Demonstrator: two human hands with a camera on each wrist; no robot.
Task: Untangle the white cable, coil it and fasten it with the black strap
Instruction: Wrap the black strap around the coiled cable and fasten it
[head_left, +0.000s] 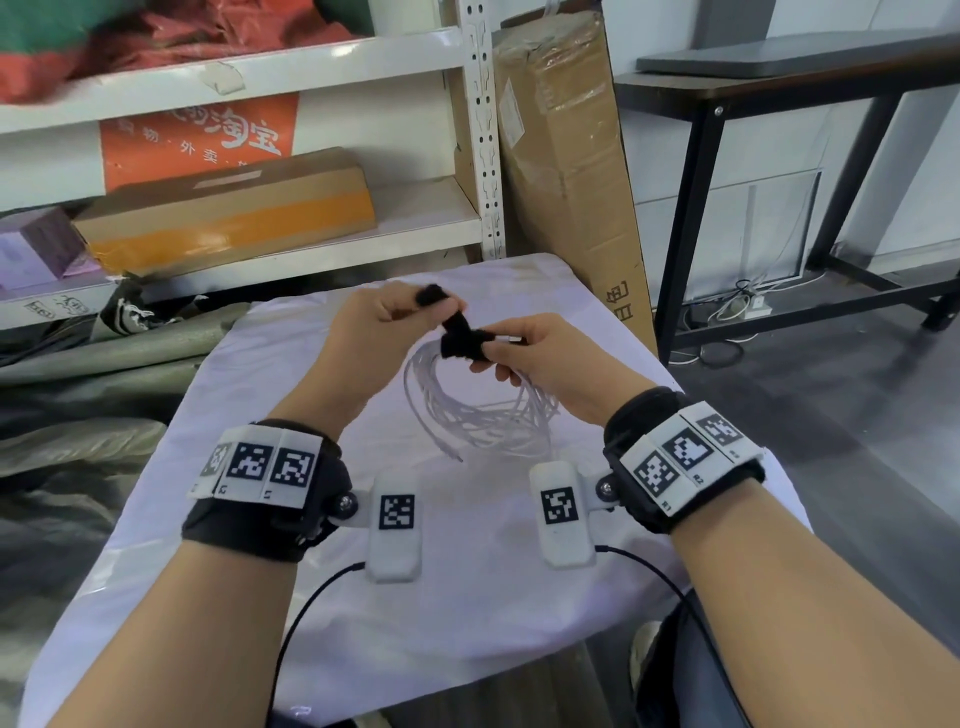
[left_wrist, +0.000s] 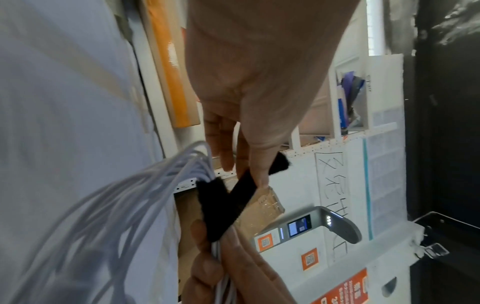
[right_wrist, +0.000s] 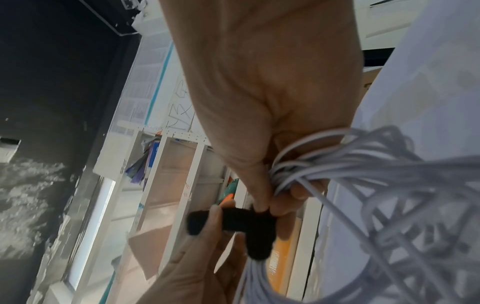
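Observation:
Both hands are raised over a table draped in white cloth (head_left: 260, 493). The white cable (head_left: 478, 410) is coiled in several loops and hangs from my right hand (head_left: 491, 353), which grips the bunched loops at the top. A black strap (head_left: 460, 340) is wrapped around that bunch. My left hand (head_left: 415, 306) pinches the strap's free end and holds it up and to the left. In the left wrist view the left hand (left_wrist: 244, 170) pinches the taut strap (left_wrist: 221, 205) beside the cable (left_wrist: 116, 205). In the right wrist view the right hand (right_wrist: 270, 208) pinches strap (right_wrist: 241, 224) and cable (right_wrist: 363, 174) together.
Behind the table stands a white shelf (head_left: 311, 249) holding a cardboard box (head_left: 228, 218). A tall cardboard carton (head_left: 566, 156) leans at the back right, with a black table frame (head_left: 691, 208) beyond it. Grey rolled material (head_left: 78, 364) lies on the left.

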